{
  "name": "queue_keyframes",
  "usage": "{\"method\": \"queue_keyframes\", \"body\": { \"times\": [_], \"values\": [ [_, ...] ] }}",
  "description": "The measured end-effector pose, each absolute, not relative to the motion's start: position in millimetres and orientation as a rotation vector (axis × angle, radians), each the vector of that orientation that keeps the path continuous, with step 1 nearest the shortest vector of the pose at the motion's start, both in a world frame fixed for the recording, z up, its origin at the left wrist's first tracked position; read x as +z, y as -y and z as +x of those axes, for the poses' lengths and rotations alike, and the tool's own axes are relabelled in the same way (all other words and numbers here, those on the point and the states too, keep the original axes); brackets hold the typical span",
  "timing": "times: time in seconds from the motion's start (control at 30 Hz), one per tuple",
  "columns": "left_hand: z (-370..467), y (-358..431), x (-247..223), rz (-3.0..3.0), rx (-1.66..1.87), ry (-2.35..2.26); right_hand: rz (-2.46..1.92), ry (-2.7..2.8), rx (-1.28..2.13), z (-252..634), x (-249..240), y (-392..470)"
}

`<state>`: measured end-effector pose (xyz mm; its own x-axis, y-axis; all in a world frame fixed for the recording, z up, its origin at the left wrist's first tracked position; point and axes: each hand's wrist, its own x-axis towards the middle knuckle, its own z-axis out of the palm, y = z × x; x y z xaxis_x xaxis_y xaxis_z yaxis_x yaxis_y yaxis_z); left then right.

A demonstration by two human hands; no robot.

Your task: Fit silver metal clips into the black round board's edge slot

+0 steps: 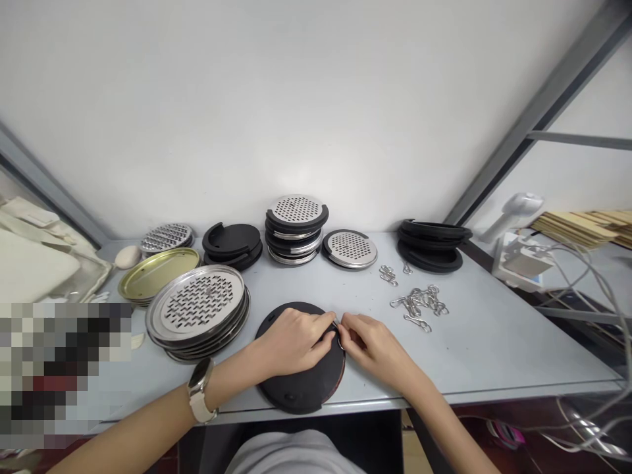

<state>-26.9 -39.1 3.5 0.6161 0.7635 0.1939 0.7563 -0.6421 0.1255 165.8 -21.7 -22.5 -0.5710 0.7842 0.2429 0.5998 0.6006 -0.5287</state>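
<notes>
Black disc (309, 388) lies flat on the worktop (474, 355) under the left hand (291, 336), its near rim at the worktop's front edge. The left fingers are bent, thumb and forefinger close to each other at the disc's right rim; whether they grip anything, I cannot tell. Just beside them, the right hand (372, 345) has thumb and forefinger pinching a small metal clip (338, 323) at that rim, much of it hidden. A watch (200, 378) sits on the left wrist.

Right of the fingers, loose clips (419, 299) lie in a pile, with a smaller bunch (388, 275) just beyond. Left of the fingers stand stacked round graters (205, 303), and past them a gold lid (158, 275), a white oval thing (127, 257) and another grater (166, 237). Ahead of the fingers, near the wall (296, 99), rises a taller stack (296, 210); a single grater (353, 249) lies just to its right. Black trays (232, 240) lie ahead-left, more trays (434, 234) ahead-right.
</notes>
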Motion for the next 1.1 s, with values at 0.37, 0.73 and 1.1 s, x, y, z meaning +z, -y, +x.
{"method": "queue_keyframes", "body": {
  "times": [0.37, 0.73, 1.1],
  "values": [
    [-27.2, 38.4, 3.5, 2.790, 0.398, -1.280, -1.098, 2.368, 0.542, 165.8, -21.6, 22.3],
    [-27.5, 38.0, 2.2, 2.800, 0.404, -1.283, -1.115, 2.364, 0.590, 166.8, -21.0, 21.3],
    [-30.3, 34.6, 3.1, 2.709, 0.461, -1.427, -1.128, 2.347, 0.603, 167.3, -19.6, 21.5]
  ]
}}
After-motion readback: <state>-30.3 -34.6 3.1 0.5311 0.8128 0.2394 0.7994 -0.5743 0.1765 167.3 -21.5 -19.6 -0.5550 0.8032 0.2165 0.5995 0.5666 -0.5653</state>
